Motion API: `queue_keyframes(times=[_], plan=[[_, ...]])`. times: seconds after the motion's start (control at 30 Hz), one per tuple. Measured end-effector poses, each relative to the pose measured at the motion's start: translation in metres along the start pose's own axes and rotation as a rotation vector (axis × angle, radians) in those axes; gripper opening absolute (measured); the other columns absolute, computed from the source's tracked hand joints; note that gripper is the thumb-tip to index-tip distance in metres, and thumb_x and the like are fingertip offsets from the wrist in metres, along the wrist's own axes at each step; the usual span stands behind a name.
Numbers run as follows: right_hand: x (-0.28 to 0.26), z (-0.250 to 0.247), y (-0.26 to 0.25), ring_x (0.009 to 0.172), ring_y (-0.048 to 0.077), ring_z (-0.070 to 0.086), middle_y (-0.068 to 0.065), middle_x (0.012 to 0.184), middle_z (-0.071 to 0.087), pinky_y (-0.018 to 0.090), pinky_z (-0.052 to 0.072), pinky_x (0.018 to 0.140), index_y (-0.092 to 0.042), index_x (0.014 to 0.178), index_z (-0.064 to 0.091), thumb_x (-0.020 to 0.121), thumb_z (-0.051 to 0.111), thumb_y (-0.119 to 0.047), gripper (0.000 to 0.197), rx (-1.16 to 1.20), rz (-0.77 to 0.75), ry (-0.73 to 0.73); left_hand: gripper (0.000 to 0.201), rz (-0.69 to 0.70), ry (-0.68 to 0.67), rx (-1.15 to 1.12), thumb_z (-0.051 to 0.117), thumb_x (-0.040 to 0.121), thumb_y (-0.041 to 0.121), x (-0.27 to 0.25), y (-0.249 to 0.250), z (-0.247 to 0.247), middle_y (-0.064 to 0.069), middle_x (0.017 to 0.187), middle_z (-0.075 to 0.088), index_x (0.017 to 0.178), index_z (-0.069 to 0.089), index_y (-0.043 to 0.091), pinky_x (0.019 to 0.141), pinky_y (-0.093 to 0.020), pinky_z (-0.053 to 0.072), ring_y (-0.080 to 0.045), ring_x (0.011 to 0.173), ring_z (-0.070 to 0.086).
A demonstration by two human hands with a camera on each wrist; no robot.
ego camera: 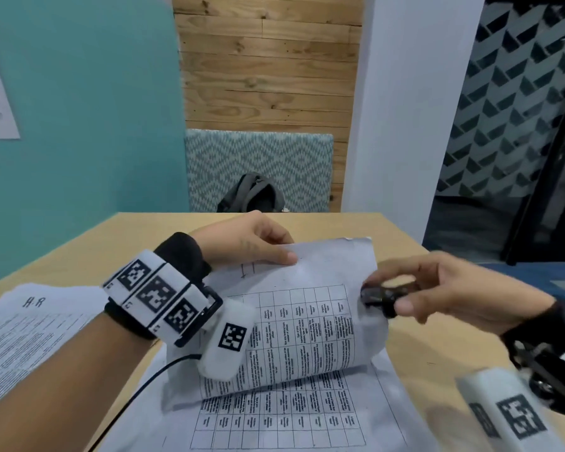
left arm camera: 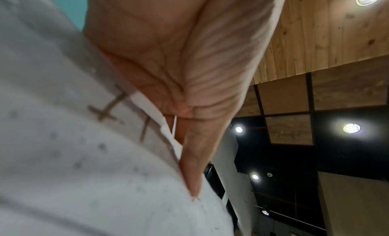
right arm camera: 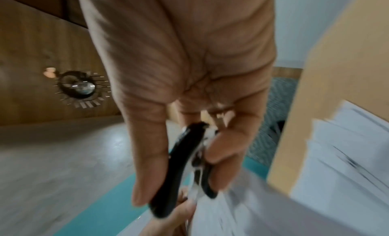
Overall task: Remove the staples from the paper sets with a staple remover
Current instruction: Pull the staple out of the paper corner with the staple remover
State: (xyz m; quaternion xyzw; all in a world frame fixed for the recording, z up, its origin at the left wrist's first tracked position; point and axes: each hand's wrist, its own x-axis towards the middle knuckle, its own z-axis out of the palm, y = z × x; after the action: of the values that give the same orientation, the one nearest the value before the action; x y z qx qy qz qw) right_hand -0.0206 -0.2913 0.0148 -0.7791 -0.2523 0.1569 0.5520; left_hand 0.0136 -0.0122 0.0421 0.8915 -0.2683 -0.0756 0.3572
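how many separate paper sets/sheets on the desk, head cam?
3: a curled sheet pinched by the left hand, a gridded sheet flat beneath it, a text sheet at the desk's left edge. More may lie stacked underneath.

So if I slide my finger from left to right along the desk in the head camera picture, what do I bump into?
White printed paper stack marked "H-R" → left hand pinching the curled-up white sheet with a printed table → small black staple remover → right hand gripping it.
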Motion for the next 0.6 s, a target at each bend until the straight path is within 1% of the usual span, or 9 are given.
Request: queue_keyframes(times=[0.07, 0.13, 0.2, 0.23, 0.27, 0.33, 0.4, 0.53, 0.6], plan=[[0.002, -0.001, -0.014, 0.081, 0.016, 0.064, 0.007, 0.102, 0.069, 0.023, 0.050, 0.067, -0.018, 0.097, 0.072, 0.038, 0.091, -0.047, 0.068, -0.068, -0.144, 0.132, 0.018, -0.010, -0.014, -0.048, 0.064, 0.086, 0.023, -0.001, -0.001, 0.001, -0.009, 0.080, 0.066, 0.087, 0.069, 0.006, 0.068, -0.031, 0.043, -0.017, 0.069, 0.056], [0.006, 0.008, -0.025, 0.090, 0.014, 0.067, 0.002, 0.103, 0.067, 0.020, 0.051, 0.076, -0.023, 0.098, 0.071, 0.044, 0.088, -0.045, 0.060, -0.203, -0.302, 0.238, 0.019, -0.024, -0.041, -0.089, 0.067, 0.084, 0.025, -0.001, -0.001, 0.004, -0.015, 0.087, 0.070, 0.090, 0.070, 0.007, 0.071, -0.031, 0.046, -0.019, 0.072, 0.059], [0.014, 0.023, -0.030, 0.090, 0.008, 0.064, -0.004, 0.100, 0.063, 0.011, 0.046, 0.073, -0.025, 0.100, 0.070, 0.055, 0.082, -0.038, 0.049, -0.500, -0.428, 0.331, 0.025, -0.030, -0.058, -0.128, 0.066, 0.077, 0.029, 0.000, 0.000, 0.008, -0.017, 0.091, 0.070, 0.090, 0.071, 0.008, 0.073, -0.033, 0.047, -0.021, 0.074, 0.060], [0.018, 0.031, -0.031, 0.087, 0.007, 0.062, -0.006, 0.098, 0.062, 0.010, 0.044, 0.071, -0.023, 0.102, 0.069, 0.059, 0.079, -0.035, 0.046, -0.648, -0.469, 0.356, 0.026, -0.030, -0.063, -0.152, 0.065, 0.075, 0.029, -0.001, 0.000, 0.009, -0.017, 0.090, 0.070, 0.089, 0.071, 0.008, 0.073, -0.034, 0.046, -0.022, 0.074, 0.059], [0.022, 0.037, -0.031, 0.085, 0.007, 0.060, -0.007, 0.095, 0.062, 0.013, 0.044, 0.070, -0.021, 0.103, 0.068, 0.061, 0.075, -0.034, 0.044, -0.780, -0.490, 0.359, 0.027, -0.030, -0.067, -0.174, 0.065, 0.074, 0.028, 0.000, -0.001, 0.010, -0.017, 0.089, 0.069, 0.089, 0.070, 0.006, 0.074, -0.035, 0.046, -0.023, 0.074, 0.059], [0.028, 0.046, -0.029, 0.082, 0.008, 0.058, -0.010, 0.092, 0.061, 0.027, 0.049, 0.072, -0.021, 0.106, 0.065, 0.064, 0.066, -0.043, 0.047, -0.977, -0.457, 0.348, 0.029, -0.029, -0.079, -0.203, 0.065, 0.076, 0.026, 0.000, -0.001, 0.012, -0.022, 0.091, 0.069, 0.091, 0.069, 0.002, 0.076, -0.037, 0.047, -0.025, 0.076, 0.059], [0.031, 0.049, -0.027, 0.082, 0.012, 0.059, -0.011, 0.091, 0.060, 0.036, 0.051, 0.070, -0.021, 0.106, 0.063, 0.062, 0.057, -0.051, 0.054, -1.048, -0.431, 0.360, 0.028, -0.019, -0.083, -0.221, 0.066, 0.082, 0.024, 0.000, -0.001, 0.013, -0.021, 0.090, 0.067, 0.094, 0.067, -0.002, 0.078, -0.036, 0.046, -0.024, 0.078, 0.058], [0.033, 0.051, -0.025, 0.076, 0.019, 0.059, -0.009, 0.092, 0.057, 0.040, 0.052, 0.063, -0.020, 0.101, 0.064, 0.061, 0.057, -0.047, 0.049, -1.035, -0.480, 0.348, 0.027, -0.010, -0.074, -0.254, 0.056, 0.091, 0.017, -0.001, 0.001, 0.014, -0.014, 0.089, 0.063, 0.096, 0.064, -0.008, 0.082, -0.028, 0.044, -0.019, 0.080, 0.054], [0.033, 0.053, -0.025, 0.073, 0.021, 0.059, -0.007, 0.094, 0.056, 0.041, 0.052, 0.059, -0.020, 0.102, 0.064, 0.061, 0.060, -0.042, 0.046, -1.032, -0.500, 0.344, 0.029, 0.001, -0.082, -0.275, 0.058, 0.090, 0.021, -0.001, 0.002, 0.015, -0.015, 0.092, 0.064, 0.095, 0.065, -0.007, 0.088, -0.031, 0.045, -0.019, 0.084, 0.055]])
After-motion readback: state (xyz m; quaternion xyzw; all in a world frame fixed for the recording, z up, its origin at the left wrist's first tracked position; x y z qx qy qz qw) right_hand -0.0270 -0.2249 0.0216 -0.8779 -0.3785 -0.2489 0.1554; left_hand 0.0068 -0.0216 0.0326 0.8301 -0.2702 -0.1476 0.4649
